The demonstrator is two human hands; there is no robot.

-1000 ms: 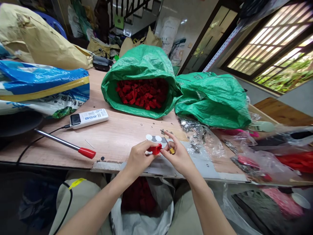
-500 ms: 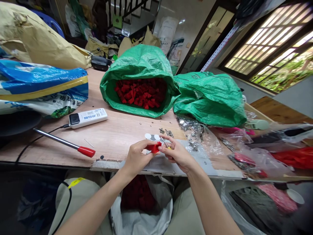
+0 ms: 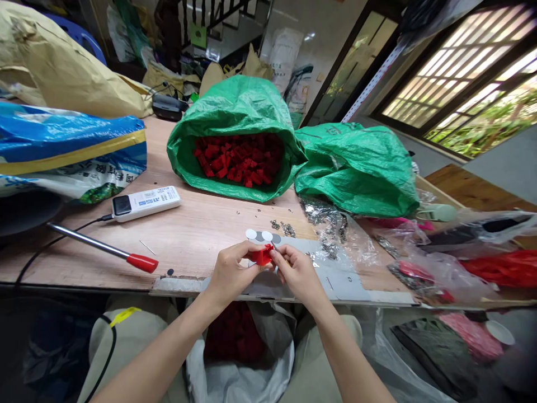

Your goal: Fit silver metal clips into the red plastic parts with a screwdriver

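Between the thumb and fingers of my left hand (image 3: 232,270) is a small red plastic part (image 3: 263,256), held just above the table's front edge. My right hand (image 3: 296,272) is closed against the right side of that part. It grips a thin metal tool (image 3: 274,245), mostly hidden by the fingers, with a bit of yellow near its handle. Round white and grey discs (image 3: 267,237) lie just beyond the hands. Little heaps of metal pieces (image 3: 288,229) sit a short way behind them.
A green sack (image 3: 235,106) full of red parts stands open at the back. Below the table edge, a white sack (image 3: 243,380) between the knees holds more. A red-handled lever (image 3: 141,262) and a white device (image 3: 146,202) are on the left. Plastic bags (image 3: 444,271) crowd the right.
My right hand has closed in on the red part, its fingers now drawn together. The tool in it has swung mostly out of sight. The left hand keeps its hold.
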